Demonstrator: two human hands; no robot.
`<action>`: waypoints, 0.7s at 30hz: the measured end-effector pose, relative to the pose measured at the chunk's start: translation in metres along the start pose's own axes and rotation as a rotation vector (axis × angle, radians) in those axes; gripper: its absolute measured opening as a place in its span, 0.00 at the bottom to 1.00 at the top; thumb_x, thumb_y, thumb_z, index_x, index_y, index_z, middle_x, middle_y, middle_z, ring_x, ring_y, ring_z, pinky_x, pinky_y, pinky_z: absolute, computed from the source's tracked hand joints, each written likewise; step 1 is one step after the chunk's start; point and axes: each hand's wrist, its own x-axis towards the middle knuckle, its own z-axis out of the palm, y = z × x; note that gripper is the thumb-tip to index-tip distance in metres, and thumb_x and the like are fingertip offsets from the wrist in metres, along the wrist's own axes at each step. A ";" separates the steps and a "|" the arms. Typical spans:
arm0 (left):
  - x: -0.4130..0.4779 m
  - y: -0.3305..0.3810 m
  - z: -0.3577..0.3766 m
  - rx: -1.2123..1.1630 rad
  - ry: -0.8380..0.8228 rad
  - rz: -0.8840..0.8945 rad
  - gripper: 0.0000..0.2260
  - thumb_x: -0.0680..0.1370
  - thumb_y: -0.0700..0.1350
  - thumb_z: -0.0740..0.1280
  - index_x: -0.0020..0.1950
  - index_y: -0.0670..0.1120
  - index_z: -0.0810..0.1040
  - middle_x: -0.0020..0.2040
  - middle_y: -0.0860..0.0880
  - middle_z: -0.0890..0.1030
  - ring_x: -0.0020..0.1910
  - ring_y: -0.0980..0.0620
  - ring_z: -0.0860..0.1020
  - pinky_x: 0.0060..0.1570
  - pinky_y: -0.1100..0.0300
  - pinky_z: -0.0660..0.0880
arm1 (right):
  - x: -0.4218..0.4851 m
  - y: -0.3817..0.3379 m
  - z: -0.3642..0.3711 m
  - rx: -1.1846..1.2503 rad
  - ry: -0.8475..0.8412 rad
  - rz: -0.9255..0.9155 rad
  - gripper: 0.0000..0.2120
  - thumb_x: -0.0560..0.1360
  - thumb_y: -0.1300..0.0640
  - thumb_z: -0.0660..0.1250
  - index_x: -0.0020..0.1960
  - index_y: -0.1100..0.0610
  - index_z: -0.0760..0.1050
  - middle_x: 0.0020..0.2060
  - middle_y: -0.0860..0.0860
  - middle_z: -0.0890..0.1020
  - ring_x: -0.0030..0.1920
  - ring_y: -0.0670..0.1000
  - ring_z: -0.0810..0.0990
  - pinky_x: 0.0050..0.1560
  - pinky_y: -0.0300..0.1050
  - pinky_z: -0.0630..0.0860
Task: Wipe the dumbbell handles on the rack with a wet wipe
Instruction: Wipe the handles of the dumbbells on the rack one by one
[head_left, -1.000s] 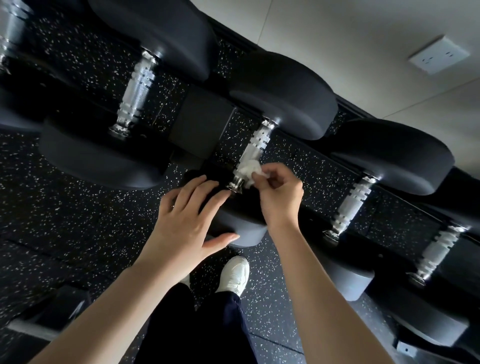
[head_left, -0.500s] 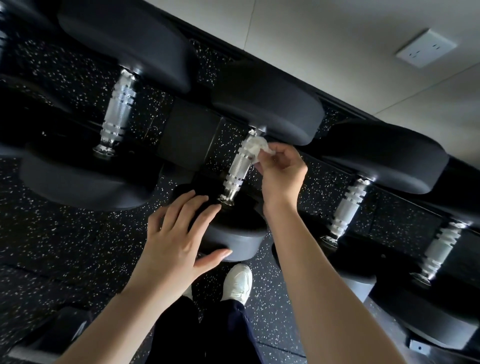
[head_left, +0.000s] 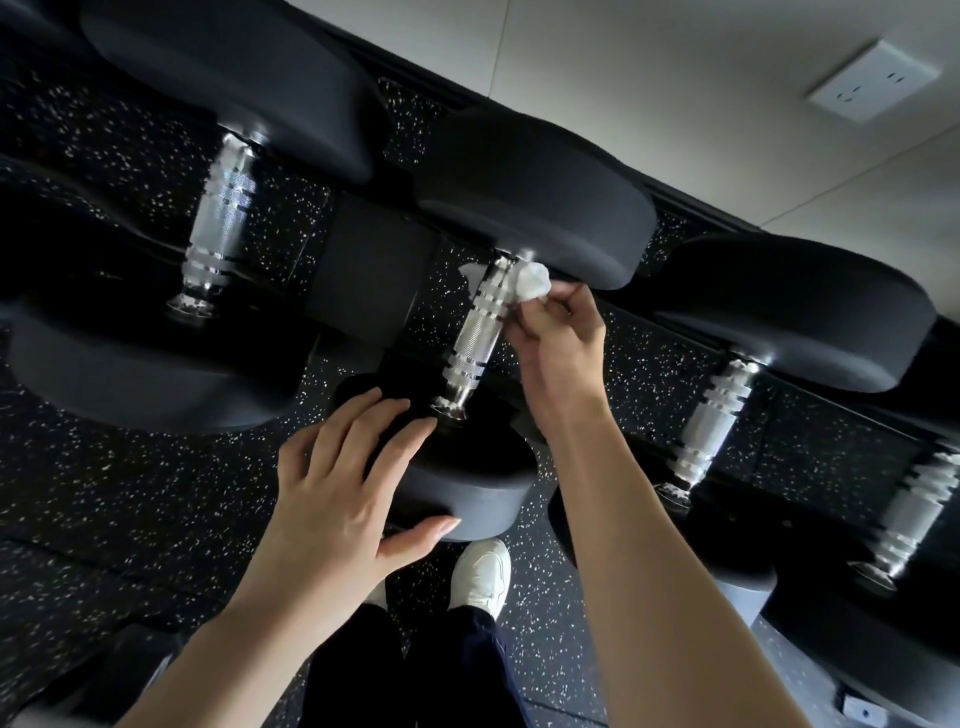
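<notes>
Left hand (head_left: 340, 501) flat on dumbbell head (head_left: 470, 493), right hand (head_left: 563, 345) around wet wipe (head_left: 532, 280).

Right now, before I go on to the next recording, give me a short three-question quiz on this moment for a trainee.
1. Where on the handle is the wipe? A) the far end, toward the wall B) the middle C) the near end
2. True or false: the left hand holds a second wipe.
3. Fill in: the right hand pinches the ____.
Key: 1 A. 2 false; it rests flat on the near weight of the same dumbbell. 3 wipe.
</notes>
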 end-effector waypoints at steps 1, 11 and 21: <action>0.000 0.000 0.000 0.002 0.000 0.001 0.28 0.74 0.64 0.60 0.66 0.46 0.72 0.65 0.45 0.75 0.67 0.43 0.71 0.59 0.44 0.66 | 0.000 -0.001 -0.001 0.009 -0.022 0.007 0.09 0.76 0.71 0.61 0.41 0.59 0.68 0.32 0.50 0.82 0.39 0.49 0.81 0.46 0.46 0.79; 0.000 0.002 -0.003 0.007 -0.026 -0.011 0.28 0.74 0.63 0.59 0.65 0.44 0.75 0.64 0.44 0.75 0.67 0.42 0.72 0.59 0.44 0.66 | -0.004 -0.001 0.004 -0.002 0.011 -0.004 0.09 0.75 0.66 0.66 0.39 0.58 0.68 0.36 0.52 0.81 0.42 0.51 0.80 0.52 0.51 0.78; -0.001 0.003 -0.001 0.009 -0.034 -0.021 0.29 0.75 0.64 0.58 0.65 0.43 0.75 0.65 0.44 0.75 0.68 0.43 0.70 0.61 0.45 0.64 | -0.008 0.019 -0.018 0.094 -0.126 0.150 0.12 0.76 0.69 0.62 0.37 0.58 0.66 0.38 0.59 0.75 0.44 0.56 0.77 0.53 0.53 0.77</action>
